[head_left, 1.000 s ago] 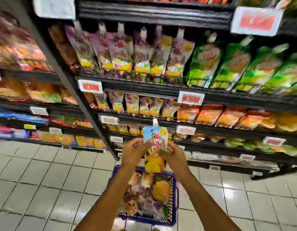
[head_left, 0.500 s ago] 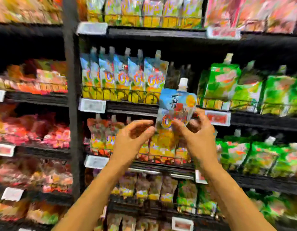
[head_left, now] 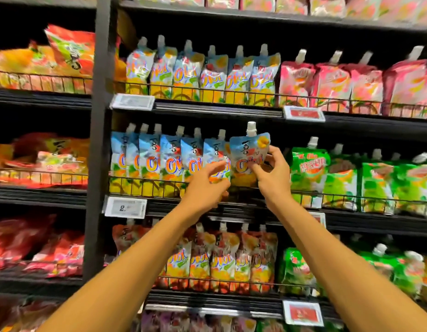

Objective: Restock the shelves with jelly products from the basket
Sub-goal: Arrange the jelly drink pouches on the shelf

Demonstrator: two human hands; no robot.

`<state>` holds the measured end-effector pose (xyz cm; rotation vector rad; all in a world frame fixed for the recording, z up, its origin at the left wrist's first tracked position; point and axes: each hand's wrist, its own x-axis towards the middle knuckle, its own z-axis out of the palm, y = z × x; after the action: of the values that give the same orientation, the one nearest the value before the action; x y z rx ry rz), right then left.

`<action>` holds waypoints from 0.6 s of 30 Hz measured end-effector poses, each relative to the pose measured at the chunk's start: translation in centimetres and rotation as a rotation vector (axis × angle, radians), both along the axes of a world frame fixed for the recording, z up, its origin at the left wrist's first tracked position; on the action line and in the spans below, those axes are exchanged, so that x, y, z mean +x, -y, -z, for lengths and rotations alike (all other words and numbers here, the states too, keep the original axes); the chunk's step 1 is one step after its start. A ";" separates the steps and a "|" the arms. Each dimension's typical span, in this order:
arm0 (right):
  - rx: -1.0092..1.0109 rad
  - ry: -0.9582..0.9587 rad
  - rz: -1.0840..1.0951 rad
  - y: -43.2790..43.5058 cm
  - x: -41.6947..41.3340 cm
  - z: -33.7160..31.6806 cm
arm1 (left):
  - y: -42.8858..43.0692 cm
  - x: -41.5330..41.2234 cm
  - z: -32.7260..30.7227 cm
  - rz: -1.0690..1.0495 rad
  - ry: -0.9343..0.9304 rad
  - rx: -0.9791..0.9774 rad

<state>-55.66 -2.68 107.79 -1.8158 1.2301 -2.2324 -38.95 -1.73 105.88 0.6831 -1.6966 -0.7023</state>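
At the middle shelf (head_left: 164,207) of a black store rack, a blue-and-orange jelly pouch (head_left: 249,152) with a white screw cap is held upright, above the wire front rail (head_left: 147,186). It is pinched near its middle between the thumb and fingers of the right hand (head_left: 273,174), at the right end of a row of matching blue pouches (head_left: 169,161) stood behind the rail. Its lower edge is hidden by the hands, so whether it rests on the shelf cannot be told.

The left hand (head_left: 205,185) is raised just beside it, fingers loosely extended toward the pouch's left edge. Whether contact is made cannot be told, and nothing is seen clasped in that hand. The two hands are set close together but apart, and both bare forearms are stretched up from the bottom of the view.

Green pouches (head_left: 310,173) are lined up further right on the same shelf. On the shelf above, similar pale blue pouches (head_left: 195,75) are ranged beside pink pouches (head_left: 332,85). On the shelf below, red-orange pouches (head_left: 222,257) are stocked. A white price tag (head_left: 125,207) marked "2." is clipped to the middle shelf's edge at the left. A black upright post (head_left: 97,140) divides this bay from blurred snack bags (head_left: 51,161) on the left.
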 end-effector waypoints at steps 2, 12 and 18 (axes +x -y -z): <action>0.085 -0.004 -0.010 1.0 -0.5 0.2 | 0.5 -0.3 -0.2 -0.004 0.022 -0.032; 0.430 -0.120 0.023 3.0 -1.2 -1.1 | 2.1 -1.4 -0.3 -0.110 0.124 -0.074; 0.489 -0.175 0.080 2.3 -1.2 -1.1 | 2.0 -1.1 -0.1 -0.175 0.193 -0.138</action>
<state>-56.87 -4.99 108.88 -1.8050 1.7178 -1.6230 -40.06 -3.75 105.98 0.8107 -1.8159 -0.4034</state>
